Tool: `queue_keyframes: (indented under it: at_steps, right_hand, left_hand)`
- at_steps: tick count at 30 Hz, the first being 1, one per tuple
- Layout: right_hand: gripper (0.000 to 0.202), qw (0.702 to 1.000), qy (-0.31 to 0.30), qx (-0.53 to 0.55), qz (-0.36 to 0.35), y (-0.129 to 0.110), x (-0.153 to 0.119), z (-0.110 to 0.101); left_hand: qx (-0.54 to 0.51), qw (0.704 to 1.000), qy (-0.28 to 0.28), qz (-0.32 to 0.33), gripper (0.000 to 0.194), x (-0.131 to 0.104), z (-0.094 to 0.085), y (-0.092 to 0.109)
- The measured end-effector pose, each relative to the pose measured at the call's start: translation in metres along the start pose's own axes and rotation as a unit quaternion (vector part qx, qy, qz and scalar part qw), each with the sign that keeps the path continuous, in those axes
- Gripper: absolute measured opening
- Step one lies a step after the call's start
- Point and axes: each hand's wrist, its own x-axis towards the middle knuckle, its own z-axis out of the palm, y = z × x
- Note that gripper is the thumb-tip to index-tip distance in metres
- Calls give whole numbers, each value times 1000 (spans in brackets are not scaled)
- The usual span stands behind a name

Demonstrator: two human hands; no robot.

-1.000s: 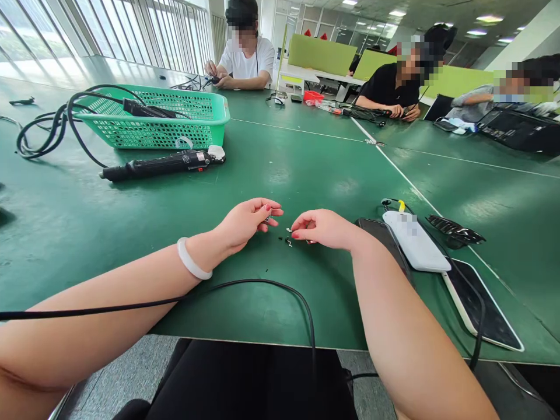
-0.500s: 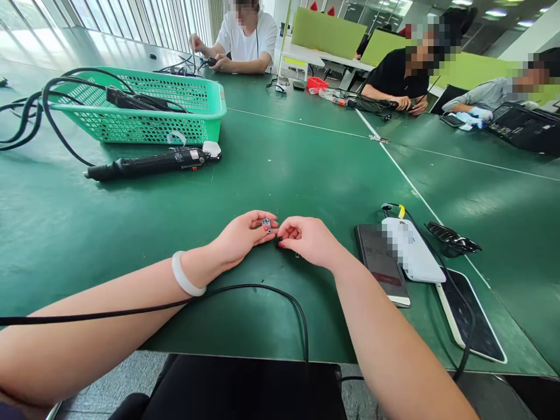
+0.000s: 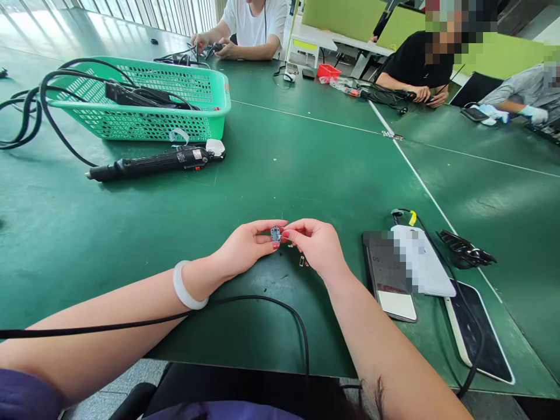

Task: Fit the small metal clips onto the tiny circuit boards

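My left hand [image 3: 247,248] pinches a small blue circuit board [image 3: 275,234] between thumb and fingers, its face turned up toward me. My right hand [image 3: 317,245] is closed in a pinch at the board's right edge. Whatever sits between those fingertips is too small to name. Just below the right fingers, a tiny rectangular metal-looking piece [image 3: 301,261] shows against the green table [image 3: 258,192]. A few dark specks lie on the table under the hands.
Beyond my left arm stands a green mesh basket [image 3: 205,125] with cables and black devices. A black electric screwdriver [image 3: 153,163] lies before it. On the right are phones [image 3: 389,280], a white power bank-like slab [image 3: 431,265] and sunglasses [image 3: 466,248]. A black cable [image 3: 245,298] crosses my left wrist. Co-workers sit across the table.
My right hand has moved up to the board's edge; a small dark thing by its fingertips no longer shows. The board now faces me more fully. The whole view has shifted slightly.
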Motion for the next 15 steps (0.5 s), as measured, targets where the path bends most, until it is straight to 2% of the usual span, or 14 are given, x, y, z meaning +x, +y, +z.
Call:
queue_keyframes:
  at_steps: [6, 15]
  right_hand:
    - [11, 999, 6, -33, -18, -3, -4, 3]
    - [11, 994, 3, -84, -74, 1, -5, 3]
  left_hand:
    - [42, 999, -6, 5, 49, -1, -1, 1]
    - [55, 998, 30, 4, 47, -2, 0, 5]
